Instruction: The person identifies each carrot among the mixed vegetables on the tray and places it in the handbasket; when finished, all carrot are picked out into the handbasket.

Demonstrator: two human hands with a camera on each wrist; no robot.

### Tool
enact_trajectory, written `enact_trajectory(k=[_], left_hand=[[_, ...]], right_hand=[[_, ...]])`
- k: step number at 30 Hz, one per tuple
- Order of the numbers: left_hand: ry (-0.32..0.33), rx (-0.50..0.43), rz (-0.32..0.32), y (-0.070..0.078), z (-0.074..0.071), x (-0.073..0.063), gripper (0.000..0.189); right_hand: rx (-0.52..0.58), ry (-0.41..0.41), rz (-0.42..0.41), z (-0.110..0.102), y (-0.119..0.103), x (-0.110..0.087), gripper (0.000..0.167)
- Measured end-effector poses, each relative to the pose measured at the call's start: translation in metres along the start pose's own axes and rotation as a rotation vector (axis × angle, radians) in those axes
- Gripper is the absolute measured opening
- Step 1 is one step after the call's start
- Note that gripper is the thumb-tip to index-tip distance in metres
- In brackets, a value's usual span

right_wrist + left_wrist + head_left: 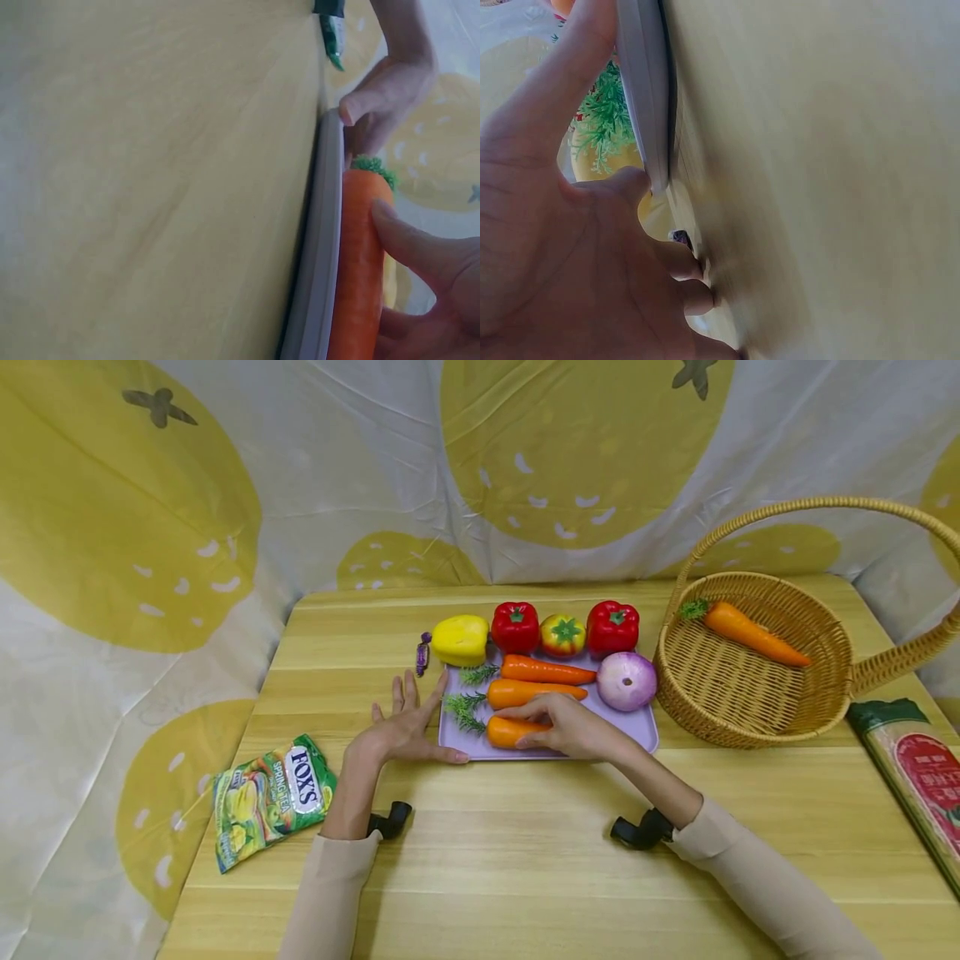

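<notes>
A pale purple tray point(474, 745) holds three orange carrots with green tops. My right hand point(573, 727) grips the nearest carrot point(508, 732), its thumb on the near side in the right wrist view. Behind it lie the middle carrot point(517, 693) and the far carrot point(543, 671). A purple onion point(626, 683) sits at the tray's right. My left hand point(403, 732) has its fingers spread at the tray's left edge, with the thumb touching the front left corner. Along the back stand a yellow pepper point(460, 641), two red peppers point(515, 627) and a red-yellow tomato point(562, 635).
To the right stands a wicker basket point(678, 706) with a tall handle and another carrot point(757, 633) inside. A red-and-green package point(911, 760) lies at the right edge. Left are a Fox's candy bag point(273, 797) and a purple wrapped candy point(422, 656). A patterned cloth hangs behind.
</notes>
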State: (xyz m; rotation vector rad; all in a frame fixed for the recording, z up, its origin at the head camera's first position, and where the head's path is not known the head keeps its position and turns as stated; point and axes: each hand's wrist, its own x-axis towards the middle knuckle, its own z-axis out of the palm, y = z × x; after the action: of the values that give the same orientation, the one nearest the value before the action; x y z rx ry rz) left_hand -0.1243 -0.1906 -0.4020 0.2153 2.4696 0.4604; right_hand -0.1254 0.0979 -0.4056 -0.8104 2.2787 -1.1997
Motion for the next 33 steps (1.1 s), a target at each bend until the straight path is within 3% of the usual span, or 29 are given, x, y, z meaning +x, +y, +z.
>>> enact_trajectory(k=[9, 18, 24, 33], left_hand=[[0.000, -0.003, 0.004, 0.000, 0.000, 0.001, 0.137], [0.002, -0.007, 0.002, 0.000, 0.000, 0.000, 0.137], [0.001, -0.007, 0.001, 0.001, -0.001, -0.002, 0.137], [-0.001, -0.017, 0.001, 0.000, -0.001, -0.001, 0.137]], right_hand=[[0.028, -0.028, -0.027, -0.008, 0.001, -0.006, 0.043], [-0.045, 0.032, -0.052, -0.035, -0.007, -0.019, 0.043], [-0.052, 0.041, -0.019, -0.072, -0.017, -0.035, 0.044], [-0.135, 0.061, -0.042, -0.152, -0.025, -0.073, 0.044]])
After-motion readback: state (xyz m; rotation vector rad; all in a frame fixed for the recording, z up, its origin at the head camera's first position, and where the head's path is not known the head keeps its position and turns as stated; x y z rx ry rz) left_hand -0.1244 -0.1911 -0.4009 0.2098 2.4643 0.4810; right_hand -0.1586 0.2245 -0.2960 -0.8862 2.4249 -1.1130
